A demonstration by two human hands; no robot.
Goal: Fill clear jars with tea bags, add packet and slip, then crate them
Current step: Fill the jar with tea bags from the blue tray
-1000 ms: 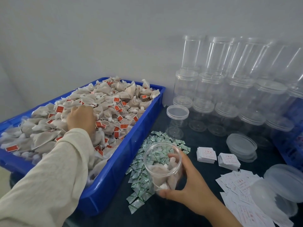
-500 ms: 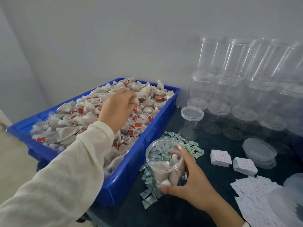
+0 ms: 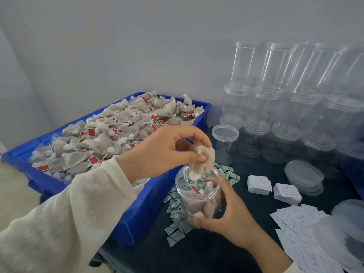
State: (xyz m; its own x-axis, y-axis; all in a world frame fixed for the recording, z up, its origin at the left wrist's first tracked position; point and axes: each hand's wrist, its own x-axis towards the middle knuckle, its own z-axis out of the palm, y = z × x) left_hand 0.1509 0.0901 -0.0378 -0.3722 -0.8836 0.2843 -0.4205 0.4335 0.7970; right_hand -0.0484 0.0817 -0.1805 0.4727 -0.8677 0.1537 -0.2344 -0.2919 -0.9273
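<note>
Left hand [image 3: 163, 152], in a cream sleeve, with fingertips pinched on a small bunch of tea bags [image 3: 201, 160] directly above the open mouth of a clear jar [image 3: 199, 196]; one red-tagged string dangling into the jar. Right hand [image 3: 230, 215] wrapped round the jar's right side, thumb across its lower front, jar partly filled and standing on the dark table [image 3: 246, 166]. Blue crate [image 3: 145, 209] heaped with tea bags at left. Green packets [image 3: 177, 227] scattered around the jar's base. White slips [image 3: 259, 184] in small stacks to the right. Empty lidded jars [image 3: 262, 109] stacked against the wall
</note>
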